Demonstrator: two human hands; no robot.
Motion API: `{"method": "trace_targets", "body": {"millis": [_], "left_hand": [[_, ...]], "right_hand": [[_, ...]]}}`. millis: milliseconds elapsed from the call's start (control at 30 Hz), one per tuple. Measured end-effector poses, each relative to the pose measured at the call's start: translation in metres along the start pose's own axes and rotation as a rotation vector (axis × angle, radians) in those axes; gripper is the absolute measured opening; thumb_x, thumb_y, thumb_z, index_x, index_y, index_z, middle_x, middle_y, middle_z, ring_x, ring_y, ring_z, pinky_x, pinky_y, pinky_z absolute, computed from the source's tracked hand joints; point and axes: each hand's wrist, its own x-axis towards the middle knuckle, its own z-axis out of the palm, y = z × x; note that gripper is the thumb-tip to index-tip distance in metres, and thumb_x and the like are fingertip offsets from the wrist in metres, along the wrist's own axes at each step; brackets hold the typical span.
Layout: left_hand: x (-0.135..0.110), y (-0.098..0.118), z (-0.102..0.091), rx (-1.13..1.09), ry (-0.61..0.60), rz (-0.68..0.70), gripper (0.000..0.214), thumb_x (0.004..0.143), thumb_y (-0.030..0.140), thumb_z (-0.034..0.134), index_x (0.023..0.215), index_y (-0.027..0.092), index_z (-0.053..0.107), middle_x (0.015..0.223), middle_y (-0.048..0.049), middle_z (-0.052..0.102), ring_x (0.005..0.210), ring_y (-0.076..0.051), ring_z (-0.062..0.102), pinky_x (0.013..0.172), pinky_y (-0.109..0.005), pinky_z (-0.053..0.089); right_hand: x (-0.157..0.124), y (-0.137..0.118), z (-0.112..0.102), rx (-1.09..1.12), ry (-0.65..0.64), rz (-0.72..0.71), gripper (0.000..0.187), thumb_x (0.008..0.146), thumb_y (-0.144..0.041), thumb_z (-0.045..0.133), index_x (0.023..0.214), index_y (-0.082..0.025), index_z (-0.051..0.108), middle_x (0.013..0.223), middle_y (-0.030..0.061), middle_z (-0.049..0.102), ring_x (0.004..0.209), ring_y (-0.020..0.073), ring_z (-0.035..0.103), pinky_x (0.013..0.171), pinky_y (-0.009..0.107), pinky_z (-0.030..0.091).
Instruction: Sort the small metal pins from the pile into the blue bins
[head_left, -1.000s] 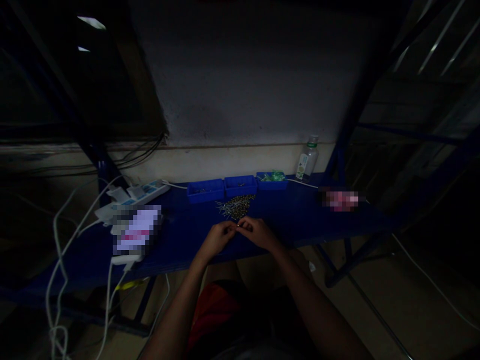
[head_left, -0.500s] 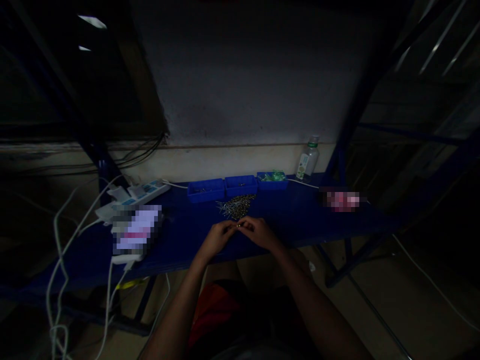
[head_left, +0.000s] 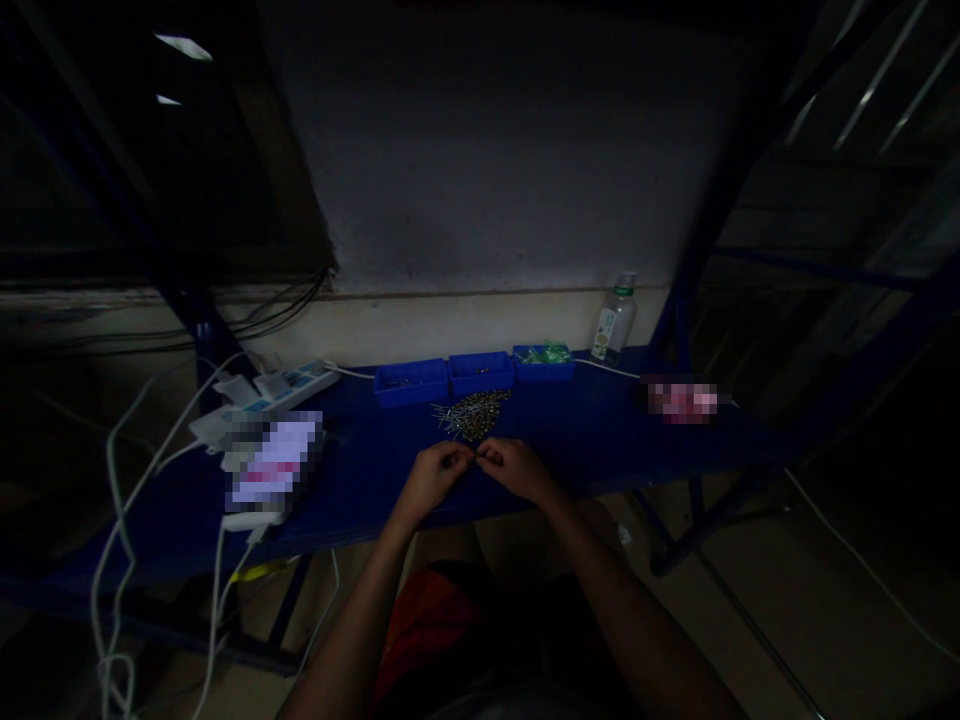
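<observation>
My left hand point(head_left: 436, 474) and my right hand point(head_left: 514, 465) meet fingertip to fingertip just above the blue table point(head_left: 600, 440). Both are pinched closed. Whatever lies between the fingertips is too small and dark to name. Right beyond them is a pile of small metal pieces point(head_left: 480, 412). Thin silvery pins stick out on its left side, and rounder brassy bits lie on its right.
Behind the pile stand a blue bin point(head_left: 411, 382) and a second bin point(head_left: 481, 372), with a few pieces in each. Green plastic wrapping point(head_left: 551, 353) fills a third. At the back right is a bottle point(head_left: 613, 322); on the left, a power strip point(head_left: 262, 402) with white cables.
A small shiny brassy piece showed between my fingertips before; now it is hardly visible. My right hand has shifted slightly, while the pile and bins look the same.
</observation>
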Motion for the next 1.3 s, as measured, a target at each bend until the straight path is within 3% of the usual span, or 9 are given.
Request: {"method": "trace_targets", "body": {"millis": [333, 667, 833, 967, 1100, 1200, 1300], "left_hand": [[0.0, -0.001, -0.001, -0.05, 0.017, 0.008, 0.027, 0.079, 0.034, 0.051, 0.089, 0.014, 0.067, 0.083, -0.0058, 0.065, 0.074, -0.016, 0.057, 0.071, -0.026, 0.044], [0.003, -0.007, 0.0, 0.011, -0.025, 0.011, 0.02, 0.076, 0.024, 0.051, 0.084, 0.015, 0.067, 0.08, -0.0031, 0.066, 0.072, -0.015, 0.058, 0.067, -0.023, 0.043], [0.036, 0.0, -0.014, 0.071, -0.014, -0.036, 0.018, 0.078, 0.025, 0.053, 0.081, 0.013, 0.065, 0.073, -0.0012, 0.064, 0.067, -0.015, 0.058, 0.063, -0.024, 0.044], [0.085, 0.018, -0.03, 0.166, 0.102, -0.072, 0.029, 0.084, 0.031, 0.052, 0.105, 0.012, 0.055, 0.103, -0.0059, 0.058, 0.088, -0.02, 0.057, 0.074, -0.036, 0.049], [0.12, 0.03, -0.029, 0.181, 0.127, -0.077, 0.032, 0.085, 0.029, 0.051, 0.113, 0.014, 0.05, 0.112, -0.0085, 0.053, 0.095, -0.02, 0.055, 0.078, -0.04, 0.048], [0.125, 0.032, -0.025, 0.202, 0.141, -0.104, 0.032, 0.085, 0.029, 0.05, 0.113, 0.013, 0.05, 0.111, -0.0083, 0.054, 0.095, -0.02, 0.055, 0.079, -0.04, 0.048], [0.106, 0.027, -0.025, 0.242, 0.155, -0.151, 0.032, 0.085, 0.03, 0.05, 0.112, 0.013, 0.051, 0.111, -0.0078, 0.054, 0.095, -0.021, 0.055, 0.078, -0.04, 0.048]], "right_hand": [[0.002, 0.002, 0.0, 0.097, -0.038, -0.009, 0.016, 0.08, -0.029, 0.055, 0.091, -0.02, 0.064, 0.074, -0.0003, 0.065, 0.063, 0.0102, 0.057, 0.06, 0.02, 0.041], [0.002, 0.005, -0.001, 0.174, 0.019, 0.015, 0.023, 0.08, -0.032, 0.054, 0.097, -0.019, 0.063, 0.074, 0.0001, 0.063, 0.064, 0.0104, 0.056, 0.06, 0.02, 0.04], [0.005, 0.007, -0.002, 0.136, 0.1, 0.082, 0.024, 0.081, -0.033, 0.051, 0.098, -0.019, 0.061, 0.066, -0.0015, 0.06, 0.057, 0.0102, 0.053, 0.055, 0.02, 0.038], [0.005, 0.008, -0.002, 0.109, 0.112, 0.084, 0.02, 0.082, -0.029, 0.05, 0.096, -0.02, 0.061, 0.064, -0.0018, 0.058, 0.057, 0.0105, 0.053, 0.055, 0.02, 0.037], [0.005, 0.008, -0.002, 0.064, 0.103, 0.063, 0.019, 0.082, -0.028, 0.05, 0.095, -0.02, 0.061, 0.065, -0.0019, 0.059, 0.058, 0.0105, 0.053, 0.058, 0.02, 0.038], [0.005, 0.009, -0.001, 0.04, 0.112, 0.067, 0.019, 0.082, -0.027, 0.05, 0.095, -0.02, 0.06, 0.066, -0.0017, 0.059, 0.058, 0.0103, 0.054, 0.058, 0.019, 0.037], [0.006, 0.009, 0.0, 0.023, 0.124, 0.076, 0.017, 0.082, -0.027, 0.05, 0.093, -0.02, 0.061, 0.067, -0.0011, 0.061, 0.06, 0.0105, 0.055, 0.058, 0.019, 0.037]]}}
